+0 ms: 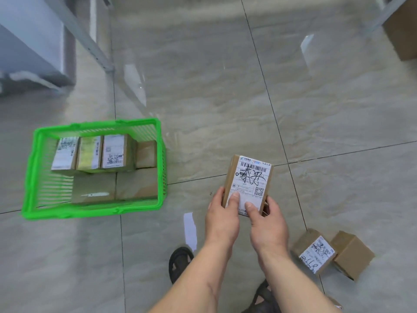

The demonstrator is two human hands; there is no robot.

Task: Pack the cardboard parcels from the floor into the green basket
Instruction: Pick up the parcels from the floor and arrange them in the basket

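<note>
A flat cardboard parcel (249,177) with a white shipping label and black handwriting is held above the tiled floor. My left hand (222,219) grips its near left edge, thumb on the label. My right hand (266,224) grips its near right edge, thumb on the label too. The green basket (36,168) stands on the floor to the left, apart from the parcel. Several parcels (112,154) lie inside it, some label-up. On the floor at the lower right lie a labelled parcel (314,253) and a plain brown parcel (352,254), touching each other.
A metal shelf leg (90,39) and a grey cabinet (29,41) stand at the upper left. A large cardboard box (401,30) sits at the upper right edge. My sandalled feet (179,263) are at the bottom. Another parcel corner (335,302) peeks out beside my right arm.
</note>
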